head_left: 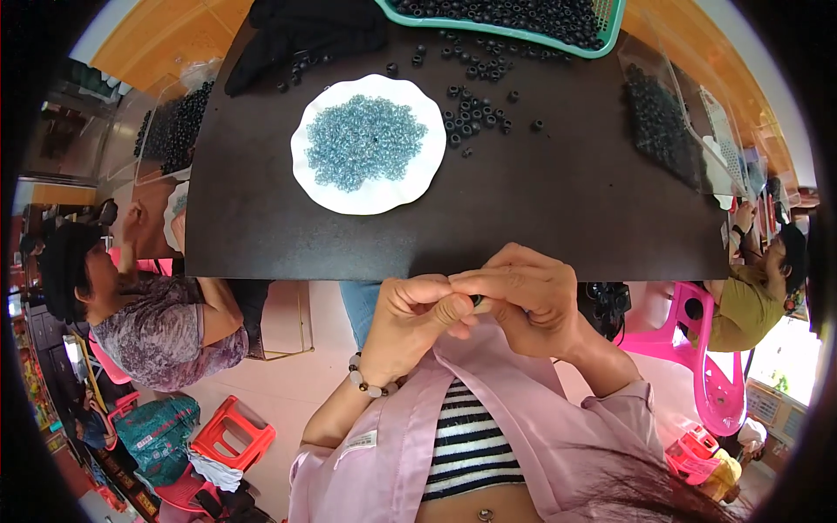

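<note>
My left hand (410, 318) and my right hand (527, 301) meet just in front of the near table edge, fingertips touching. Between them shows a small black bead (476, 299), pinched by my left thumb and fingers. My right fingers are closed and reach over it; whatever else they grip is hidden. Beyond my hands, on the dark table (558, 209), stands a white scalloped plate (366, 203) heaped with tiny clear blue-grey seed beads (366, 139). Loose black beads (475, 113) with wide holes lie to the right of the plate.
A green basket (523, 39) of black beads stands at the far edge, beside a black cloth (305, 39). Clear boxes of black beads (658, 122) flank the table. One person (161, 305) sits at left, another (754, 288) at right by a pink chair (689, 349).
</note>
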`<state>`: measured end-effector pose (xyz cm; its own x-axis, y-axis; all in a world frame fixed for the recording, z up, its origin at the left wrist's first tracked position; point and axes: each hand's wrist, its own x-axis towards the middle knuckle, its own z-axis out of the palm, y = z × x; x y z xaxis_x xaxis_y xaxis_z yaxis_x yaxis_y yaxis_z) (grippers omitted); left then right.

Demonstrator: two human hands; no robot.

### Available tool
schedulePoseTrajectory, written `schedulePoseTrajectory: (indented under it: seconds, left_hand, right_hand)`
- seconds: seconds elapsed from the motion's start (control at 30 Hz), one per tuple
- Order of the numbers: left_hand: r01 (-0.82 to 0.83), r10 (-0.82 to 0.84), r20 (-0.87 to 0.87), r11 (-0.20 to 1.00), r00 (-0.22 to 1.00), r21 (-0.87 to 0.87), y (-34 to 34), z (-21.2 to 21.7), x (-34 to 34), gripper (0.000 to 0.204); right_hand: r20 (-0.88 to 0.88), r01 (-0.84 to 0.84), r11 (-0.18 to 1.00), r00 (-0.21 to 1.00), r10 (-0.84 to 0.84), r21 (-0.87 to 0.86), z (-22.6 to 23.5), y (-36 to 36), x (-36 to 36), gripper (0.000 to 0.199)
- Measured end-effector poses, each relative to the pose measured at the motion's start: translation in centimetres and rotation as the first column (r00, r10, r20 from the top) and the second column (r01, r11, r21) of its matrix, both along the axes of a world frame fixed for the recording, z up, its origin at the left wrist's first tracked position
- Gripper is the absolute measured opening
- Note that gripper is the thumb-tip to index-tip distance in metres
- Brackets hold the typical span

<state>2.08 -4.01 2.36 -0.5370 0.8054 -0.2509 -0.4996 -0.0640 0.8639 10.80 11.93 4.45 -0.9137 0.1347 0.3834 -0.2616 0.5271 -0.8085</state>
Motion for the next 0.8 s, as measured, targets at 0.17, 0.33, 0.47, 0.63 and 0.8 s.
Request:
schedulePoseTrajectory:
  seconds: [0.17, 0.33, 0.47, 0.63, 0.8]
  left_hand:
    - [0.007, -0.011, 0.150, 1.000, 0.989, 0.028, 0.1, -0.7, -0.6, 0.022]
    - [0.001, -0.019, 0.283, 0.998, 0.959, 0.064, 0.8, -2.0, -0.9, 0.025]
    - [-0.025, 0.012, 0.261, 0.999, 0.965, 0.046, 1.2, -2.6, -0.9, 0.026]
    - [-0.011, 0.007, 0.254, 1.000, 0.967, 0.012, 1.9, -2.2, -0.7, 0.028]
    - [-0.006, 0.005, 0.244, 1.000, 0.970, 0.002, 2.3, -2.1, -0.6, 0.027]
  right_hand:
    - [0.032, -0.007, 1.000, 0.999, 0.008, -0.030, -0.6, 0.3, -0.4, 0.033]
    - [0.051, -0.069, 0.992, 0.996, 0.075, -0.104, -1.2, 1.5, -1.0, 0.037]
    - [0.065, -0.061, 0.988, 0.995, 0.071, -0.142, -1.2, 1.7, -0.9, 0.041]
    - [0.054, -0.066, 0.987, 0.996, 0.075, -0.146, -1.6, 2.3, -0.5, 0.040]
    - [0.066, -0.032, 0.989, 0.997, 0.042, -0.147, -2.0, 2.5, -0.2, 0.044]
